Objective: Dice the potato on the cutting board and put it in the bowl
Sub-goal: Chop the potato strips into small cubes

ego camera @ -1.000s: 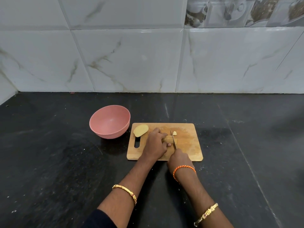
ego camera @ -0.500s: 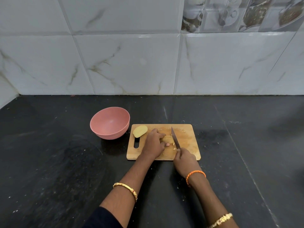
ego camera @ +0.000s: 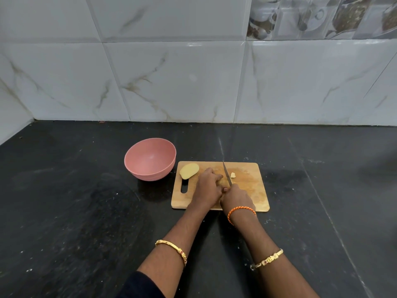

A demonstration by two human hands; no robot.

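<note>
A wooden cutting board (ego camera: 253, 190) lies on the black counter. A potato half (ego camera: 189, 170) rests cut face up at the board's far left corner. My left hand (ego camera: 208, 188) curls over another potato piece at the board's middle and hides most of it. My right hand (ego camera: 236, 196) grips the handle of a knife (ego camera: 226, 173), whose blade points away from me just right of my left fingers. A small cut piece (ego camera: 232, 175) lies right of the blade. The pink bowl (ego camera: 150, 159) stands empty left of the board.
A marble-tiled wall (ego camera: 193, 82) runs along the back of the counter and turns a corner at the far left. The dark counter (ego camera: 75, 211) stretches out on both sides of the board.
The knife blade has shifted slightly and sits beside my left fingers again. A small cut piece shows right of the blade. My right hand has moved closer to my left.
</note>
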